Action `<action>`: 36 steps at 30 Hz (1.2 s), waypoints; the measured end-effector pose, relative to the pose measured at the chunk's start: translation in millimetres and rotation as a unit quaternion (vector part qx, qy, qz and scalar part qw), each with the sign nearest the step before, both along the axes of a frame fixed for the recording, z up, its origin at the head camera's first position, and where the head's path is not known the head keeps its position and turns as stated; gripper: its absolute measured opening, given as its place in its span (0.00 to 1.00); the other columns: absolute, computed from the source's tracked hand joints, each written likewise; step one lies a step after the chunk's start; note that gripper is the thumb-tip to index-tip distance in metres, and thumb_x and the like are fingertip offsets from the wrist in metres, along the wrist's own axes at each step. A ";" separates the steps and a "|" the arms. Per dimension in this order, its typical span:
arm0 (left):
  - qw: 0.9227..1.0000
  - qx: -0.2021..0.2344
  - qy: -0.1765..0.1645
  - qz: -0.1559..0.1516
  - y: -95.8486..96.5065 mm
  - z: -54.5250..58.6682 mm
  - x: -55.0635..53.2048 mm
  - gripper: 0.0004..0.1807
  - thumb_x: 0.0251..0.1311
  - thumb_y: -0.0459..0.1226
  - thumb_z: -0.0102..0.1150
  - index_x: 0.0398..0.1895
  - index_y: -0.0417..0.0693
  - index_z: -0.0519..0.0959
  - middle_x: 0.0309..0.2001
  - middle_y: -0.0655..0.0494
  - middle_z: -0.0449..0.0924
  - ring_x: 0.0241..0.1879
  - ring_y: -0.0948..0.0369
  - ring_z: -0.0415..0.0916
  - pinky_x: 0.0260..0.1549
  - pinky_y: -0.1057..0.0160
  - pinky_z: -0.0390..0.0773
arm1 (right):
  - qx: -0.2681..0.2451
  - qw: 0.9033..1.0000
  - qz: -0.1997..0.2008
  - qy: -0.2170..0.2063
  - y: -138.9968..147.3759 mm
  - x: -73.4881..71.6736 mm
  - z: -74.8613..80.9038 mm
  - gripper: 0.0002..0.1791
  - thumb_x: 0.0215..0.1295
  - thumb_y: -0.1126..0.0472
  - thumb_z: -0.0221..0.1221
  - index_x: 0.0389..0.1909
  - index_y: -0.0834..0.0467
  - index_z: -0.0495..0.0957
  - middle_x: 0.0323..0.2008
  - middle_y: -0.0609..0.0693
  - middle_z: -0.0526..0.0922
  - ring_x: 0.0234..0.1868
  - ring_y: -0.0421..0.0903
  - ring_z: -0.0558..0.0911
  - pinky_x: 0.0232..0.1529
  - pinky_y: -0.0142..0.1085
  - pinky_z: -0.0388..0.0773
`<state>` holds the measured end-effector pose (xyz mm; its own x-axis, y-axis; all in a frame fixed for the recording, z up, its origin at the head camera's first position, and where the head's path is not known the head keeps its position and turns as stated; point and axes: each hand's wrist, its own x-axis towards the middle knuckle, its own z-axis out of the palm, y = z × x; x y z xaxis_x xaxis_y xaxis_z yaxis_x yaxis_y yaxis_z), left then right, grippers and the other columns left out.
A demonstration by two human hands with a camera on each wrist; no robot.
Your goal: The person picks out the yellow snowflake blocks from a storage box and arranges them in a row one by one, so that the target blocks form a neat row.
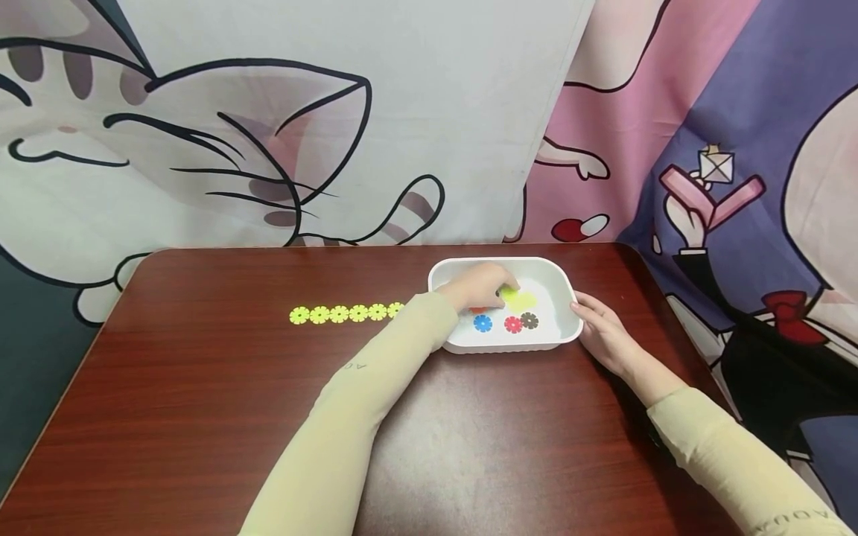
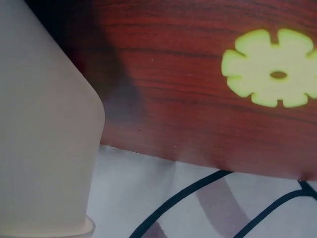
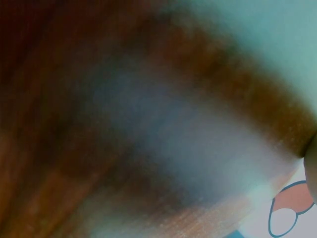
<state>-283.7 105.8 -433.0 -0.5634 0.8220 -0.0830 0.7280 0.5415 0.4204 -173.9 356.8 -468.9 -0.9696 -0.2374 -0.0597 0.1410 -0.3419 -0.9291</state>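
Observation:
A white tray (image 1: 551,327) sits toward the back right of the table. My left hand (image 1: 479,286) reaches into it, with a yellow flower-shaped disc (image 1: 508,295) between thumb and fingers. Beside that lie more yellow, a blue disc (image 1: 482,323), a red disc (image 1: 512,324) and a dark grey disc (image 1: 529,320); an orange-red one is partly hidden under the hand. At the tray's right end my right hand (image 1: 606,335) grips the rim. The left wrist view shows a yellow disc (image 2: 257,67) on the table, but not the hand.
A straight row of several yellow flower discs (image 1: 339,314) runs across the table (image 1: 201,402) left of the tray, its right end hidden by the left sleeve (image 1: 375,380). A cartoon-printed cloth (image 1: 436,112) hangs behind the table. The right wrist view is mostly blurred.

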 end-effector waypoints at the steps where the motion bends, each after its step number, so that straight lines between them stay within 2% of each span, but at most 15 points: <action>1: 1.000 -0.002 0.006 0.001 0.3 -0.6 0.1 0.22 0.56 0.37 0.64 0.56 0.51 0.77 0.56 0.59 0.77 0.60 0.63 0.68 0.64 0.71 0.59 | -0.001 1.000 -0.001 0.000 0.1 -0.1 0.0 0.15 0.73 0.69 0.40 0.56 0.60 0.69 0.51 0.49 0.78 0.52 0.40 0.77 0.52 0.29 0.73; 11: 1.000 -0.009 0.029 -0.002 2.1 2.6 3.2 0.19 0.55 0.36 0.64 0.51 0.51 0.80 0.51 0.61 0.79 0.55 0.64 0.71 0.62 0.69 0.63 | -0.006 1.000 0.004 0.000 0.3 -0.1 -0.7 0.16 0.73 0.70 0.39 0.57 0.61 0.68 0.51 0.49 0.78 0.52 0.40 0.76 0.52 0.30 0.73; 23: 1.000 -0.002 0.005 -0.007 3.1 0.7 2.8 0.20 0.52 0.41 0.68 0.50 0.51 0.80 0.47 0.60 0.80 0.48 0.65 0.73 0.56 0.70 0.68 | -0.008 1.000 -0.001 -0.002 0.3 0.7 -0.4 0.16 0.73 0.70 0.41 0.58 0.64 0.66 0.51 0.51 0.78 0.52 0.42 0.76 0.52 0.30 0.74; 36: 1.000 0.016 0.002 -0.007 -0.7 8.8 6.0 0.19 0.54 0.40 0.66 0.51 0.50 0.79 0.47 0.59 0.77 0.47 0.64 0.70 0.55 0.70 0.68 | -0.006 1.000 0.005 -0.001 1.1 0.4 -0.7 0.17 0.73 0.69 0.41 0.59 0.65 0.65 0.52 0.51 0.77 0.53 0.41 0.76 0.53 0.30 0.73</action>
